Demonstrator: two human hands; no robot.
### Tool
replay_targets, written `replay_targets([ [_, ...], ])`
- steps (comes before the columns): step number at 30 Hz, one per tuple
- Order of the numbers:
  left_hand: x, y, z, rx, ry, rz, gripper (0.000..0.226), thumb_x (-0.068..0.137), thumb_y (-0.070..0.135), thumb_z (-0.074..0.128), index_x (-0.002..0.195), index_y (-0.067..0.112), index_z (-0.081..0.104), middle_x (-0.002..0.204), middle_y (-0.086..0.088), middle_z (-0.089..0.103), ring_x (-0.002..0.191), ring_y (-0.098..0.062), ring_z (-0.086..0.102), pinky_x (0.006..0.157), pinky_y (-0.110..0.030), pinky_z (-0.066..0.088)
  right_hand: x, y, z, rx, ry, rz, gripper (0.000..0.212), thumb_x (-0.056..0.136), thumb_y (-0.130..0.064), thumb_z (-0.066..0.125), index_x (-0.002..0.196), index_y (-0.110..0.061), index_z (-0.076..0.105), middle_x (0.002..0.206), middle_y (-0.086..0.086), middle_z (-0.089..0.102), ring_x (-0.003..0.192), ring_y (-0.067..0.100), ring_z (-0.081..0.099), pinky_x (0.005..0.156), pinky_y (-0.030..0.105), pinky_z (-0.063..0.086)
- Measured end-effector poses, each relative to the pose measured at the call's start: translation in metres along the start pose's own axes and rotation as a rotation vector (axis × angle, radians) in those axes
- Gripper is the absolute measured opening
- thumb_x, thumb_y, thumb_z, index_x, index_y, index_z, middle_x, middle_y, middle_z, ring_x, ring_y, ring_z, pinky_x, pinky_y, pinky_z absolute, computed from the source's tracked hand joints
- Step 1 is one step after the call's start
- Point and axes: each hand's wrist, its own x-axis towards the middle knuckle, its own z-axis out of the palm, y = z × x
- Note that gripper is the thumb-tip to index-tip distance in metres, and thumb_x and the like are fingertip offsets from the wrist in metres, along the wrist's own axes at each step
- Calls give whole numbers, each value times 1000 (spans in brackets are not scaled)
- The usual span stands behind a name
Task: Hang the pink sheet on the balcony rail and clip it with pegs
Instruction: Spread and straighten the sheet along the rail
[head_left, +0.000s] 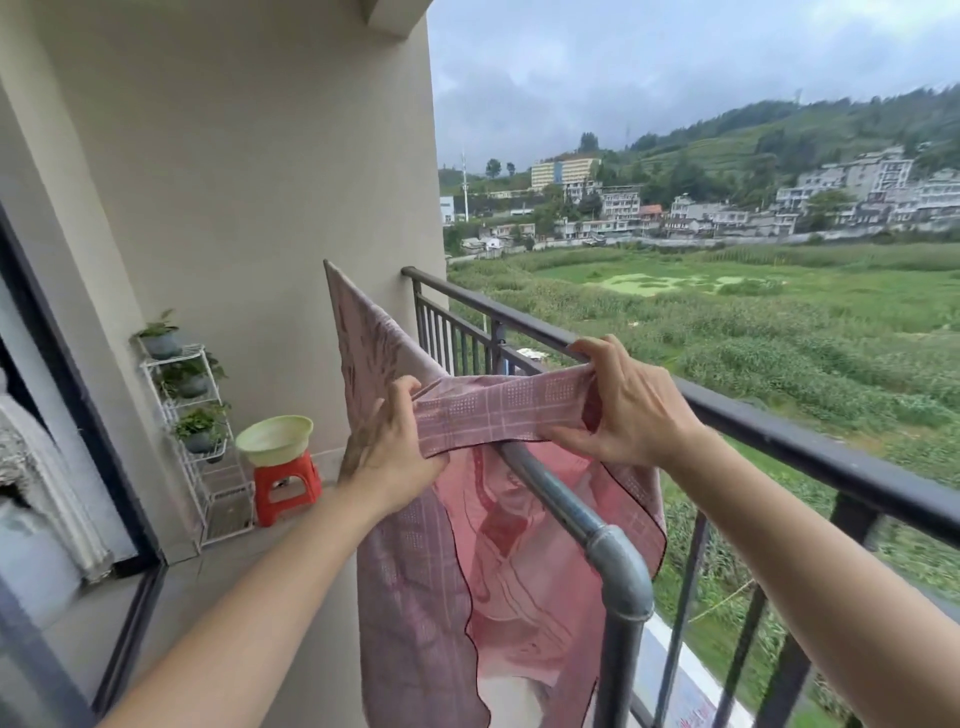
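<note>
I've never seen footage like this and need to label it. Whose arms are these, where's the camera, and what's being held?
There is no machine: a person wears one wide-angle camera on the head, looking forward and down at their own arms. The left hand and right hand both grip a pink sheet draped over a grey pipe rail, beside the black balcony railing. Farther back stand a red stool carrying a green basin, and a white plant rack.
</note>
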Motion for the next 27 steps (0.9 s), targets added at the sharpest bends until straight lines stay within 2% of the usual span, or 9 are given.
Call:
replay_targets([
  [7,-27,13,6,54,287,290,18,86,23,53,100,16,61,89,-3,66,79,-29,63,61,-34,47,-38,10,4,29,-169,8,27,96,-26,52,118,-14,60,99,4,58,73,24,60,55,27,46],
  [10,-34,37,-2,-82,341,149,25,86,5,59,106,17,66,78,-6,71,67,-31,66,53,-30,42,-42,2,-2,169,-155,208,27,96,-14,56,122,-13,65,107,6,63,87,26,64,66,27,51],
  [13,-36,69,-19,-234,400,79,23,88,15,54,107,20,67,69,-2,68,62,-26,62,55,-35,43,-36,-9,-19,423,-138,479,35,94,-9,58,128,-16,63,121,2,65,103,20,64,92,40,53],
  [17,-44,114,-50,-233,566,207,18,89,8,56,101,12,69,67,4,60,60,-16,52,59,-24,34,-40,-44,-58,855,-318,493,65,86,-39,65,146,-29,42,147,-8,45,132,6,43,113,38,36],
  [19,-55,135,-60,-174,608,303,19,89,9,55,101,9,70,81,-1,70,70,-14,56,62,-19,35,-41,-62,-71,807,-469,415,76,78,-61,69,143,-35,42,144,-12,44,130,4,41,108,33,34],
  [20,-61,144,-64,-160,622,335,21,90,13,53,102,10,70,87,-2,71,72,-14,59,63,-20,39,-40,-67,-73,680,-497,348,67,76,-64,71,133,-36,50,134,-11,51,123,7,45,100,31,38],
  [23,-81,157,-63,-101,624,374,21,90,16,54,103,11,70,93,-1,72,78,-21,67,63,-32,50,-39,-73,-71,383,-301,245,16,80,-37,70,82,-26,58,82,-4,64,85,22,61,68,34,45],
  [24,-88,155,-60,-49,614,380,20,89,16,57,104,13,69,93,-2,72,78,-24,68,60,-35,52,-42,-69,-73,364,-207,284,5,79,-24,66,78,-23,61,77,-2,66,80,26,63,65,35,49],
  [27,-111,137,-48,95,545,367,19,89,26,58,103,17,66,87,-3,70,69,-29,67,50,-38,51,-61,-55,-88,334,-76,418,43,75,-3,57,112,-20,72,102,1,75,93,23,70,81,38,59],
])
